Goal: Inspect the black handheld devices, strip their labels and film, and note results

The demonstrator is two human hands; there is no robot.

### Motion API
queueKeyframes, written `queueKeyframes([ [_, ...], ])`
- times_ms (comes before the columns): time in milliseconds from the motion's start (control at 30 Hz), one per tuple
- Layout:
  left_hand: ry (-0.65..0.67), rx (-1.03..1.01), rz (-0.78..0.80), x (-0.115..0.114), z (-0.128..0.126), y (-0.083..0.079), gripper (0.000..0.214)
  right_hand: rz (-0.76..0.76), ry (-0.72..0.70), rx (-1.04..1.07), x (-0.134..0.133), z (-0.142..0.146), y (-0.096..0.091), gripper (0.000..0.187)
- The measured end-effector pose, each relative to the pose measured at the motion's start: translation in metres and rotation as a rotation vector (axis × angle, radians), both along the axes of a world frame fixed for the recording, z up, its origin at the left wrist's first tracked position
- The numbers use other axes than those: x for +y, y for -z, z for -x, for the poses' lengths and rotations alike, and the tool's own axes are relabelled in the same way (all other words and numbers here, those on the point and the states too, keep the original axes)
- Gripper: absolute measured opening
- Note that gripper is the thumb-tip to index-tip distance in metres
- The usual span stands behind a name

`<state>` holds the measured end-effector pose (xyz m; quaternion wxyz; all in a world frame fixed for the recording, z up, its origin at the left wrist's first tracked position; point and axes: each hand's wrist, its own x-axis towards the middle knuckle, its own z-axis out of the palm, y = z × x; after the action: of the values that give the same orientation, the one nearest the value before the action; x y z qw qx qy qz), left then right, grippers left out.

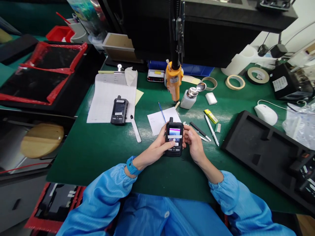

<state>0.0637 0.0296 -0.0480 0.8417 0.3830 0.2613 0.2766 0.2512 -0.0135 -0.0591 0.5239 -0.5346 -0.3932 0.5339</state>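
Observation:
A small black handheld radio (pixel 174 137) with a lit colour screen sits between my two hands above the green mat (pixel 98 147). My left hand (pixel 157 149) grips its left side, with the thumb pressing on the keys below the screen. My right hand (pixel 193 142) is curled round its right edge. A second, similar black radio (pixel 119 110) lies on a white paper sheet (pixel 105 98) further left, untouched. Both my arms wear blue sleeves, and a blue band circles my left wrist.
Pens and tweezers (pixel 205 129) lie just right of my hands, by a white note (pixel 159 119) with a blue pen. A yellow electric screwdriver (pixel 173 80) hangs ahead, beside a white dispenser bottle (pixel 189 98). Black foam tray (pixel 265 147) at right; tape rolls (pixel 235 82), mouse (pixel 265 114); red-edged trays (pixel 49 72) at left.

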Motion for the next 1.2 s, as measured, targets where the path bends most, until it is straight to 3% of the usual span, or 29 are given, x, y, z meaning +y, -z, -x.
queueKeyframes([
  [500, -0.064, -0.016, 0.020, 0.003, -0.005, 0.001, 0.108, -0.036, 0.005, -0.034, 0.001, -0.001, -0.001, 0.057],
  [700, -0.185, 0.003, 0.040, 0.005, -0.007, -0.007, 0.092, -0.083, -0.016, -0.135, -0.001, -0.001, 0.001, 0.051],
  [933, -0.520, 0.106, 0.060, 0.012, -0.008, -0.015, 0.079, -0.158, -0.071, -0.303, -0.002, -0.002, 0.001, 0.040],
  [1100, -0.519, 0.176, 0.026, 0.009, -0.007, -0.013, 0.075, -0.293, -0.153, -0.495, -0.009, 0.007, 0.004, 0.028],
  [1200, -0.528, 0.235, 0.034, 0.002, -0.007, -0.012, 0.072, -0.338, -0.211, -0.561, -0.014, 0.014, 0.006, 0.031],
])
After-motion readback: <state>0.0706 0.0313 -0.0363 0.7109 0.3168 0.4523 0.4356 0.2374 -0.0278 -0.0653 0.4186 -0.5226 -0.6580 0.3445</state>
